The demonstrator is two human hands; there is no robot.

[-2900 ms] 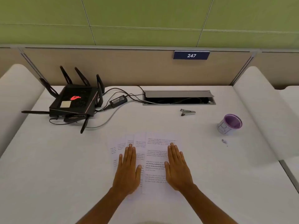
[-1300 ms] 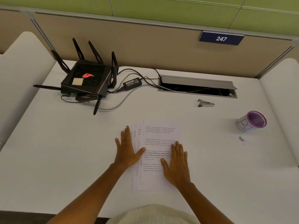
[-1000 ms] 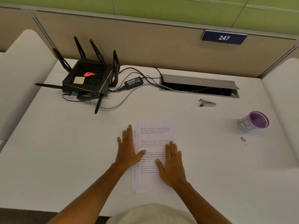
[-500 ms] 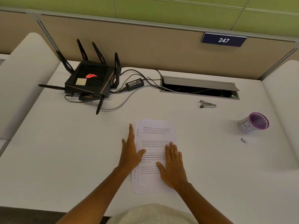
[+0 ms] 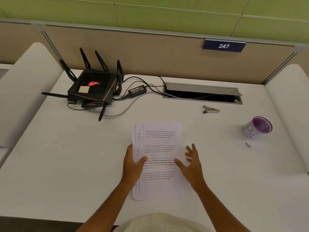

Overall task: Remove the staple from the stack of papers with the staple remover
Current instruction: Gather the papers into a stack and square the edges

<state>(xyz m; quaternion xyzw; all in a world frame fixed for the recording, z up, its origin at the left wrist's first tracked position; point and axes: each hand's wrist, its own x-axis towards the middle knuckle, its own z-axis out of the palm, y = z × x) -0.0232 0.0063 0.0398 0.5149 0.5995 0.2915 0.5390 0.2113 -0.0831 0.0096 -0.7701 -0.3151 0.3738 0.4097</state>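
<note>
The stack of papers (image 5: 160, 141), white sheets with printed text, lies slightly fanned on the white desk in front of me. My left hand (image 5: 133, 166) grips its left edge, thumb on top and fingers curled at the side. At the stack's right edge my right hand (image 5: 192, 163) has its fingers spread, with only the thumb touching the top sheet. The metal staple remover (image 5: 211, 109) lies alone on the desk, well beyond my right hand near the cable slot. I cannot make out the staple on the sheets.
A black router (image 5: 92, 87) with antennas and its cables sits at the back left. An open cable slot (image 5: 202, 96) runs along the back. A purple-rimmed cup (image 5: 257, 127) stands at the right, with small metal bits (image 5: 247, 145) on the desk near it.
The fanned sheets have been pushed together into a tighter stack. My left hand went from flat to gripping the left edge. My right hand slid off to the right edge and lifted its fingers.
</note>
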